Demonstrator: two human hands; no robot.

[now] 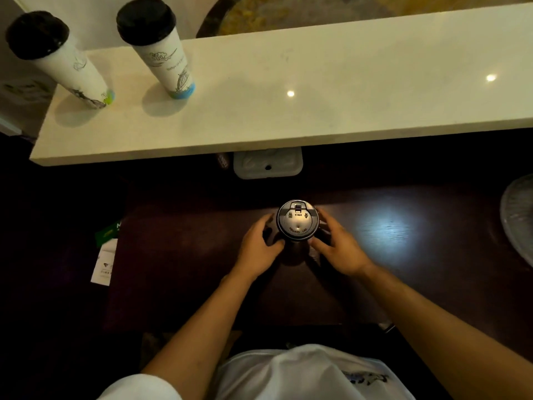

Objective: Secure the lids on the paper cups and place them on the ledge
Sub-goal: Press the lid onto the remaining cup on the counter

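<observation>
Up on the pale ledge (317, 90) at far left we see two lidded paper cups (57, 62) (161, 50) standing. Below, on the dark table (178, 269), our left hand (258, 246) and right hand (339, 249) curl loosely around a third cup (294, 249), fingertips at its black lid (297, 222).

Dim rm, dark wood table (178, 255)

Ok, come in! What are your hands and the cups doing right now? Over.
Left hand and right hand cupped around lidded cup on dark table. Two lidded cups on ledge. Nothing in the way.
</observation>
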